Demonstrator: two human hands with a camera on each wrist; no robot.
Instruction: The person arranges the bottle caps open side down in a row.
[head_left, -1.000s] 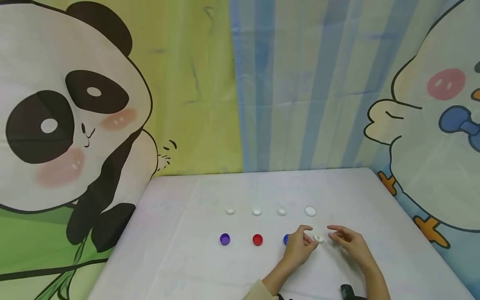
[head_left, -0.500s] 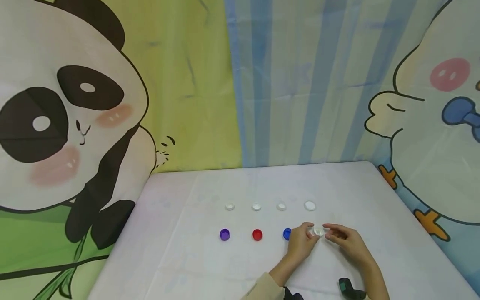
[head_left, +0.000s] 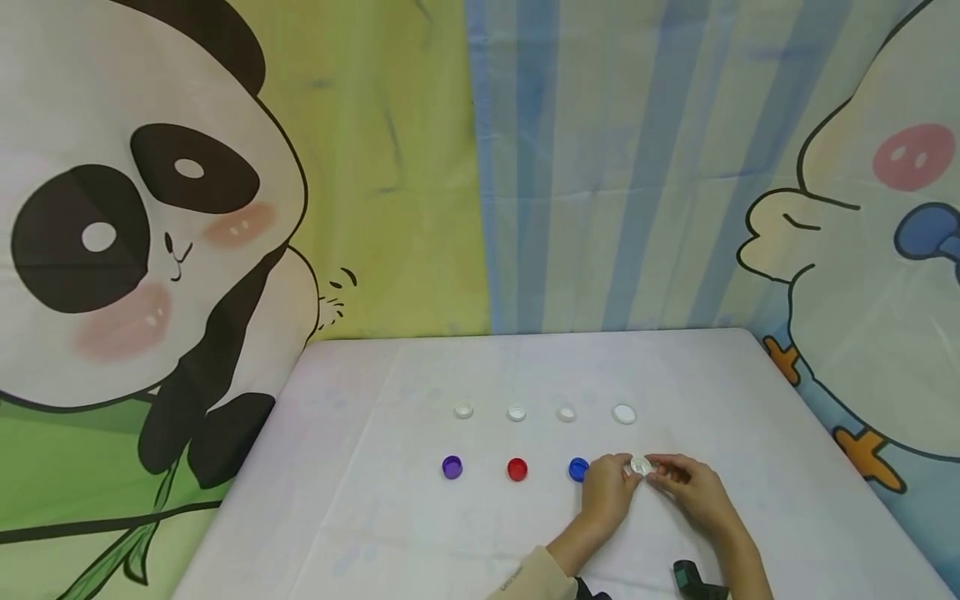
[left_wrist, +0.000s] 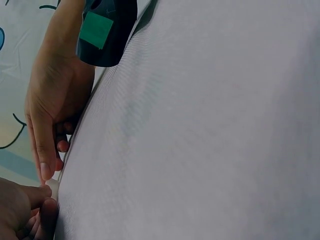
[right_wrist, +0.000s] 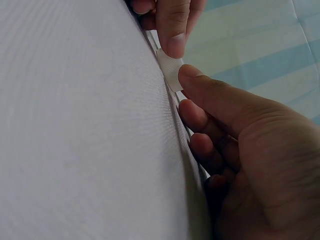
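Note:
A small white bottle cap (head_left: 641,466) is between my two hands, low over the white table; its ridged side shows in the right wrist view. My left hand (head_left: 609,493) pinches it from the left with thumb and fingertips. From the other side my right hand (head_left: 699,493) holds it, thumb (right_wrist: 210,90) against the rim and the other fingers bent. Just left of my left hand lies a blue cap (head_left: 577,470), partly behind its fingers. A red cap (head_left: 517,469) and a purple cap (head_left: 452,467) continue that row leftward.
Behind, a row of white caps runs across the white table (head_left: 375,517), from a leftmost cap (head_left: 463,410) to a wider flat one (head_left: 624,414). Printed cloths with a panda (head_left: 225,317) and a white bird hang around the table. A dark device (head_left: 697,581) sits at my right wrist.
My right hand has moved left from beside the white cap and its fingertips now meet it. My left hand stays at the cap's left side. The head view has shifted slightly.

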